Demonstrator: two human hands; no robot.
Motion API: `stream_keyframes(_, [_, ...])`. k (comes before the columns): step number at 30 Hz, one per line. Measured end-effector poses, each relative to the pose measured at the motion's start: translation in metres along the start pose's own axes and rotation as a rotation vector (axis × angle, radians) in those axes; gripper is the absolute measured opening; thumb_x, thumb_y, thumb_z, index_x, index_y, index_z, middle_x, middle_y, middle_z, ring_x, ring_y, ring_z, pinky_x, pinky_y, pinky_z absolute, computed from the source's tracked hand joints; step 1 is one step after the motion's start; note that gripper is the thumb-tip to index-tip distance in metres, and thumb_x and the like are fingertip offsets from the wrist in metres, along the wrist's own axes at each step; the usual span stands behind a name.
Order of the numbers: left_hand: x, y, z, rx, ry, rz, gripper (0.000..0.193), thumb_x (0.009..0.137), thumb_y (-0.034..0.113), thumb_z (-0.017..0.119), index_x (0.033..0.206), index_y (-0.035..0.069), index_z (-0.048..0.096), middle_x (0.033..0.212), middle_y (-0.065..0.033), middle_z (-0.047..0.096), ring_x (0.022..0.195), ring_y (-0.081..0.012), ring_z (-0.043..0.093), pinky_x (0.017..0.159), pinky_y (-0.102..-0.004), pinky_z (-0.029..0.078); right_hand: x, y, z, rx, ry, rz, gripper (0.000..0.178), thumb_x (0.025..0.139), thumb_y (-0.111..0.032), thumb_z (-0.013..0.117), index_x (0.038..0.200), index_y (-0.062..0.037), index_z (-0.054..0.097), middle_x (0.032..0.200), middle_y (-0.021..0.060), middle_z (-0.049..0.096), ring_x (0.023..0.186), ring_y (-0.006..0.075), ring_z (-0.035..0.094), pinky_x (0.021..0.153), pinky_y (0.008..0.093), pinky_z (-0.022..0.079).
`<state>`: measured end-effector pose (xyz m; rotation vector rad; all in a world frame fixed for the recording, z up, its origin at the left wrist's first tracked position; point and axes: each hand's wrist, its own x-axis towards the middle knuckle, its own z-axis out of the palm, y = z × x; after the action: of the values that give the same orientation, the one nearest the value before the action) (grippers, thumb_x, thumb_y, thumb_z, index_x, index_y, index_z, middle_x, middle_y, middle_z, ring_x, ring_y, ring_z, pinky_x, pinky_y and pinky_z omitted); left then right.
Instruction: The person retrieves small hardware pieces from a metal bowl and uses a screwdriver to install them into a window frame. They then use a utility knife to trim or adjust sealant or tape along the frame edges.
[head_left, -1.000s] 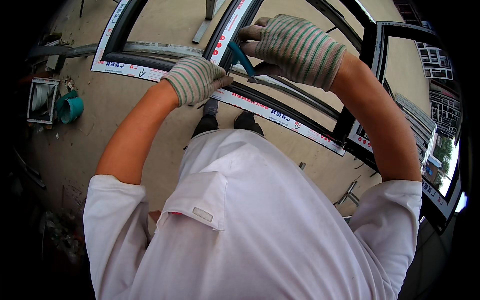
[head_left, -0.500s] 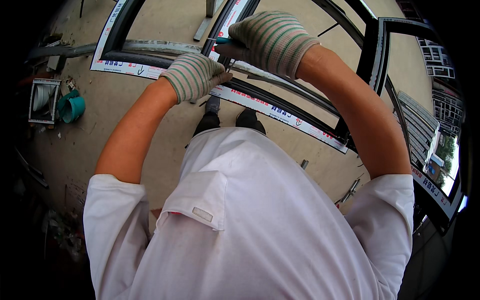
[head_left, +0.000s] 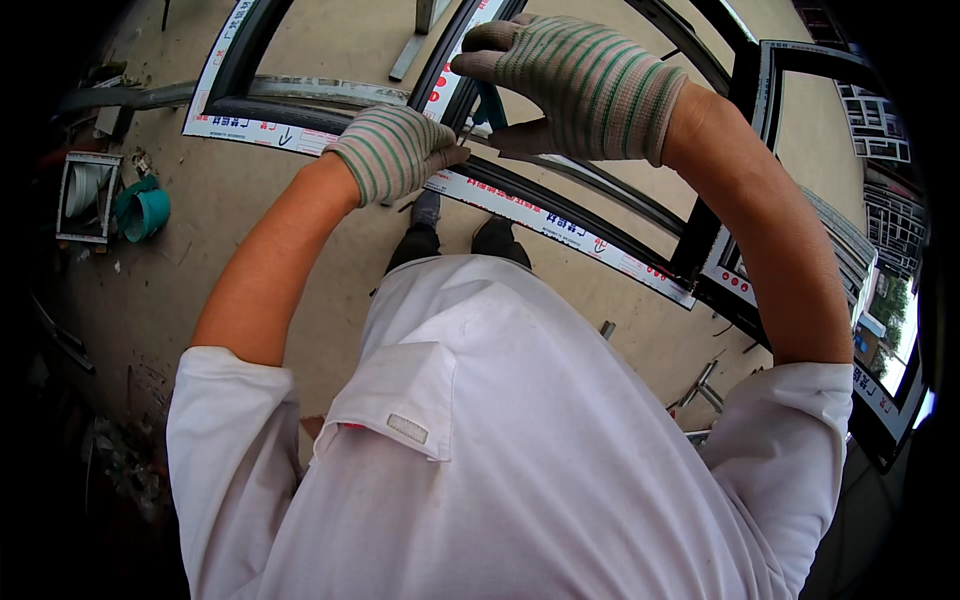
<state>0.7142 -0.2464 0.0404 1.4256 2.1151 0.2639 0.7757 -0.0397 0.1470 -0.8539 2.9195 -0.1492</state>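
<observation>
A black window frame (head_left: 560,207) with white printed protective film lies in front of me, a filmed crossbar running away from its near rail. My left hand (head_left: 393,152), in a striped knit glove, rests where the crossbar meets that rail. Its fingers are pressed together; what they pinch is hidden. My right hand (head_left: 585,85), gloved alike, hovers just right of the crossbar with thumb and fingers spread. In the gap between them shows a screwdriver (head_left: 490,106) with a blue-green handle, tilted, its thin shaft pointing down toward my left fingertips.
Another filmed black frame (head_left: 765,100) stands at the right. On the floor at left are a teal bucket (head_left: 147,214) and a white-edged box-like frame (head_left: 67,205). A grey metal bar (head_left: 150,100) passes under the work. Metal offcuts (head_left: 706,385) lie at lower right.
My right hand has shifted right and spread its fingers, which were closed round the screwdriver handle. The screwdriver has swung from nearly level to steeply tilted. My left hand barely moved.
</observation>
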Motion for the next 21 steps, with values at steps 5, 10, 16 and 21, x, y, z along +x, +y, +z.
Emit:
stream_keyframes(5, [0.0, -0.004, 0.006, -0.031, 0.032, -0.003, 0.042, 0.102, 0.045, 0.057, 0.102, 0.009, 0.077, 0.076, -0.018, 0.07, 0.074, -0.0376, 0.068, 0.072, -0.0451, 0.054, 0.004, 0.015, -0.004, -0.001, -0.199, -0.075, 0.034, 0.091, -0.034, 0.07, 0.111, -0.0067, 0.069, 0.107, 0.0139, 0.068, 0.1, 0.032, 0.068, 0.087, 0.0439, 0.055])
stream_keyframes(10, [0.002, -0.003, 0.005, -0.039, -0.009, -0.019, 0.042, 0.102, 0.045, 0.056, 0.101, 0.008, 0.077, 0.08, -0.0179, 0.071, 0.077, -0.0377, 0.068, 0.073, -0.0457, 0.054, 0.027, -0.024, -0.001, 0.145, -0.425, 0.633, 0.056, 0.097, -0.058, 0.061, 0.093, -0.0055, 0.079, 0.079, 0.0143, 0.074, 0.073, 0.0263, 0.072, 0.076, 0.0375, 0.059])
stream_keyframes(16, [0.0, -0.005, 0.007, -0.066, 0.001, -0.019, 0.042, 0.102, 0.045, 0.055, 0.102, 0.009, 0.077, 0.08, -0.0179, 0.07, 0.078, -0.0388, 0.067, 0.074, -0.0463, 0.053, 0.017, -0.016, 0.009, 0.415, -0.254, 0.714, 0.061, 0.1, -0.054, 0.05, 0.077, -0.0028, 0.075, 0.068, 0.0162, 0.068, 0.065, 0.0306, 0.068, 0.073, 0.0415, 0.056])
stream_keyframes(21, [0.002, -0.005, 0.006, -0.023, 0.001, 0.006, 0.042, 0.103, 0.045, 0.054, 0.103, 0.01, 0.077, 0.081, -0.0182, 0.071, 0.078, -0.0389, 0.068, 0.074, -0.0468, 0.053, 0.002, 0.001, -0.003, -0.16, 0.228, -0.126, 0.037, 0.104, -0.039, 0.06, 0.112, -0.0074, 0.077, 0.086, 0.0136, 0.076, 0.074, 0.0292, 0.071, 0.079, 0.0371, 0.059])
